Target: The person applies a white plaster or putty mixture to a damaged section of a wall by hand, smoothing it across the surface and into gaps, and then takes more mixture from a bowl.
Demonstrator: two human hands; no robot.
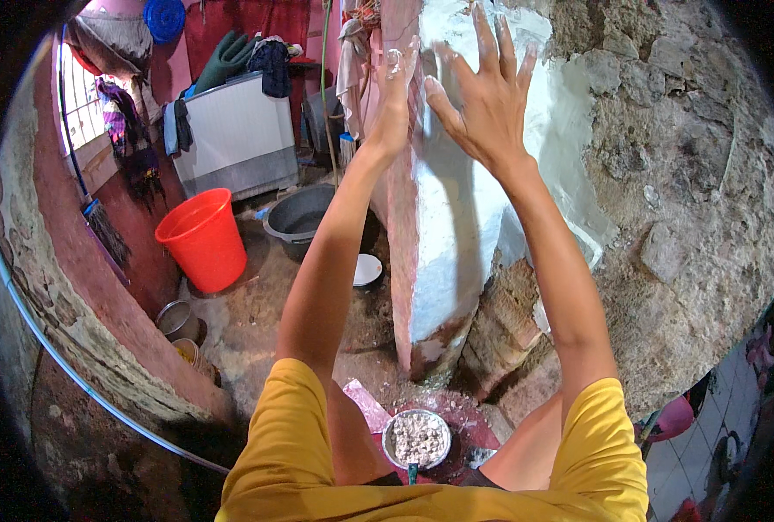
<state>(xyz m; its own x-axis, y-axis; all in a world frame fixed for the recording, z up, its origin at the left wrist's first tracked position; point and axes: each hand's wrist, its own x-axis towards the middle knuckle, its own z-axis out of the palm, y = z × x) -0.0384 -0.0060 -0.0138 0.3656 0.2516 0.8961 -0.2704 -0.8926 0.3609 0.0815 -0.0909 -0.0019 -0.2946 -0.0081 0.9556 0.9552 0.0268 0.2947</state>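
Observation:
My left hand [391, 104] is raised against the narrow pink side of the wall's corner, fingers pointing up, fingertips dusted white. My right hand [491, 100] has its fingers spread over the white plastered face [448, 217] of that corner, also with whitened fingertips. Neither seems to hold anything. Rough grey stone [683, 174] borders the plaster on the right. Low between my legs is a metal bowl [416, 440] of lumpy pale material with a green handle at its near side, beside a pinkish flat piece [365, 403].
At left stand a red bucket [200, 239], a dark grey tub [291, 222] with a white dish [367, 270] nearby, and metal pots [178, 320]. Behind are a white appliance [230, 139] draped with cloths and a hanging broom [104, 230]. A blue pipe [74, 374] runs along the lower left.

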